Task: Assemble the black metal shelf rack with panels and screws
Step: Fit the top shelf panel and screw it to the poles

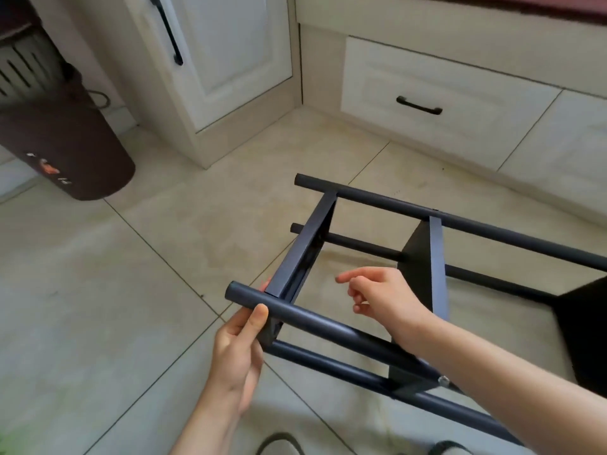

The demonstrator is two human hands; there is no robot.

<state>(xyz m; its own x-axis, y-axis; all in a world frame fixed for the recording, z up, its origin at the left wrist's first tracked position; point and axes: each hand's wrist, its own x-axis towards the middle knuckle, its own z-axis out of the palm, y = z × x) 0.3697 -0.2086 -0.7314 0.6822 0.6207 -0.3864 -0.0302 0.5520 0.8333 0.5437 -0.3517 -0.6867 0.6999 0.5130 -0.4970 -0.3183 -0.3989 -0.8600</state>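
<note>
The black metal shelf rack (437,221) lies on its side on the tiled floor, its round tubes running left to right with flat panels fixed between them. My left hand (238,343) grips the near upper tube (315,320) close to its left end, thumb on top, beside the end panel (305,247). My right hand (381,295) hovers inside the frame between the end panel and the second panel (423,261), forefinger pointing left, other fingers loosely curled, holding nothing. A silver screw head (444,380) shows on the near lower corner of the second panel.
A dark brown cylindrical appliance (69,149) leans at the left. White cabinets with black handles (418,105) line the back and right. A further black panel (584,326) of the rack is at the right edge. Shoe tips (279,444) show at the bottom.
</note>
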